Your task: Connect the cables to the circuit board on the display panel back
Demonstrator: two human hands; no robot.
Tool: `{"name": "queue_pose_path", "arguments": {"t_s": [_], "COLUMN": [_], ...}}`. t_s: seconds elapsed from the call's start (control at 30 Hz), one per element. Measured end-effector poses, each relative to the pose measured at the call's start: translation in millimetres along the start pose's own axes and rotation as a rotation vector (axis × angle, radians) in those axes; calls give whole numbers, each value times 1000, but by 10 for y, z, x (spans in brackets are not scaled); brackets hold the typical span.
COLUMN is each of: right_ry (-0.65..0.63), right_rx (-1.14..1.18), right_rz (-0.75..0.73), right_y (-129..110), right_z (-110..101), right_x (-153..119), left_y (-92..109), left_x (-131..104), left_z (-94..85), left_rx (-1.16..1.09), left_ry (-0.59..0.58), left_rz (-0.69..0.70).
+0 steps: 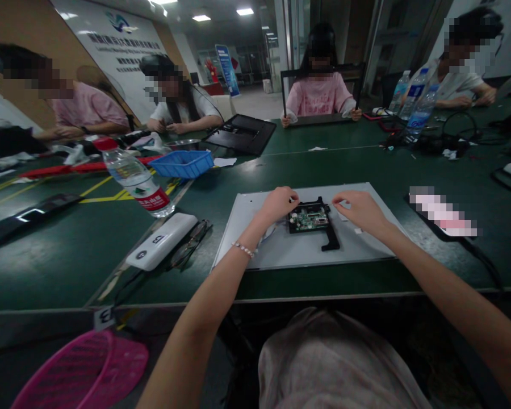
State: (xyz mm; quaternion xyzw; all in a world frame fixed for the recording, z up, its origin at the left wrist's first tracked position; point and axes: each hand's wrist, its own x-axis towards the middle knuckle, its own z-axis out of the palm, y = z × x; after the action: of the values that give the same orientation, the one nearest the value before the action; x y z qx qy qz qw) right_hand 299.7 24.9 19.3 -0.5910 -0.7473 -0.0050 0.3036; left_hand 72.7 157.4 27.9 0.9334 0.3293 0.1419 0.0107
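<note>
A green circuit board (311, 219) sits in a black plastic bracket (331, 236) with an arm bent toward me. Both lie on a flat light-grey panel (276, 257) on the table. My left hand (279, 204) is at the bracket's upper left corner, fingers curled and closed; what the fingertips hold, if anything, is too small to tell. Just off the bracket's right side, my right hand (360, 209) hovers with thumb and forefinger drawn together. Anything between them cannot be made out. Near each hand, small pale pieces show on the panel.
Left of the panel lie eyeglasses (191, 244), a white power bank (162, 241), a water bottle (138, 184) and a blue tray (183, 164). A phone (443, 213) with a cable lies right. A pink basket (80, 369) stands below the table edge. Several people sit around the table.
</note>
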Motion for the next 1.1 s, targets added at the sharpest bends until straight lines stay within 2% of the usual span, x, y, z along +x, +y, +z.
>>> {"name": "queue_pose_path", "arguments": {"t_s": [0.23,0.5,0.63,0.8,0.93,1.1], "right_ry": [-43,-32,-50,-75,-102,-175], "right_rx": [-15,39,-54,-174,-217,-210], "right_rz": [22,35,-12,-67,-46,-12], "right_y": [11,3,-32,-136,-192,-154], "right_z": [19,54,35,-1,135,382], "right_x": [-3,25,162,461,608,547], "left_y": [16,48,54,67,76,60], "left_x": [2,-1,0,-1,-15,-29], "left_z": [3,17,40,15,-22,-26], "left_rx": [11,-1,20,28,29,15], "left_ry": [-11,-11,-20,-27,-41,-43], "left_rz": [6,8,7,19,27,64]}}
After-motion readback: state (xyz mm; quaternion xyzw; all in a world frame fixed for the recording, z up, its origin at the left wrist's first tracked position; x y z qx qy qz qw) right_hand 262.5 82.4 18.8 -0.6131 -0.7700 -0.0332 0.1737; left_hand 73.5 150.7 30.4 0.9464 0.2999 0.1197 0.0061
